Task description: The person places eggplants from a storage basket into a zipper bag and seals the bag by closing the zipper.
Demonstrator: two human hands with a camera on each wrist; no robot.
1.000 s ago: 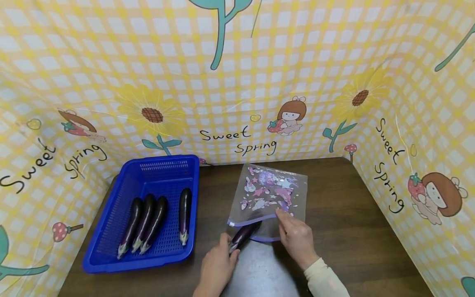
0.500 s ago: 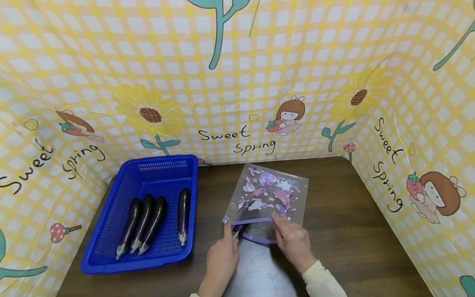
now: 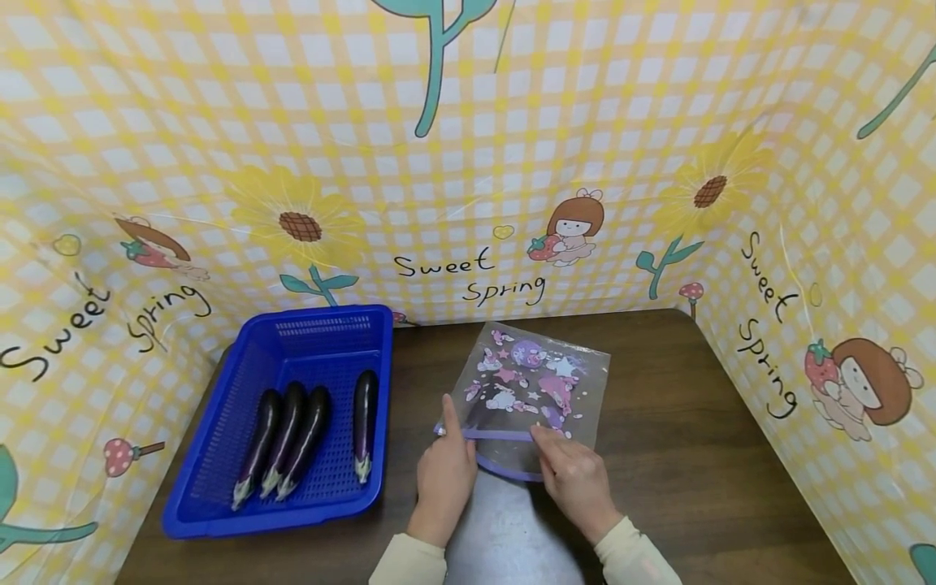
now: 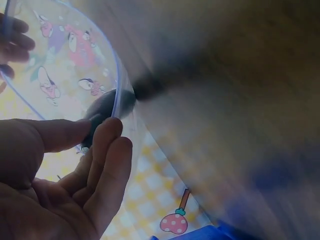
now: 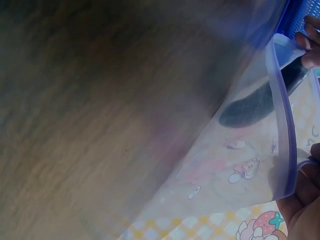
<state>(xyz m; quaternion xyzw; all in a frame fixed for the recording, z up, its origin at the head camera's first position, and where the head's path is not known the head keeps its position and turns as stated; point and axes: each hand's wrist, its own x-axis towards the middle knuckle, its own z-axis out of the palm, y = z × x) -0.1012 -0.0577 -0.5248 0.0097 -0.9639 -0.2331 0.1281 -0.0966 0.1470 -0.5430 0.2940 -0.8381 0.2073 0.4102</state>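
Note:
A clear zip bag point(image 3: 537, 370) with a purple zip edge and pink rabbit prints has its mouth toward me. My left hand point(image 3: 446, 483) is at the left of the mouth, index finger stretched along the bag's side. In the left wrist view its thumb and fingers pinch the stem end of a dark eggplant point(image 4: 106, 104), whose body lies inside the bag. The right wrist view shows the eggplant point(image 5: 250, 106) through the film. My right hand point(image 3: 578, 481) pinches the zip edge at the right, keeping the mouth apart.
To the left stands a blue plastic basket point(image 3: 340, 515) with several eggplants point(image 3: 256, 448) in it, one point(image 3: 363, 424) apart on its right side. Brown wood-look table point(image 3: 680, 455) lies under everything. A yellow checked cloth point(image 3: 468, 179) walls in the back and both sides.
My left hand has moved forward and slid the eggplant deeper into the bag, its index finger now stretched out. The right hand keeps its grip on the bag's edge, shifted slightly left.

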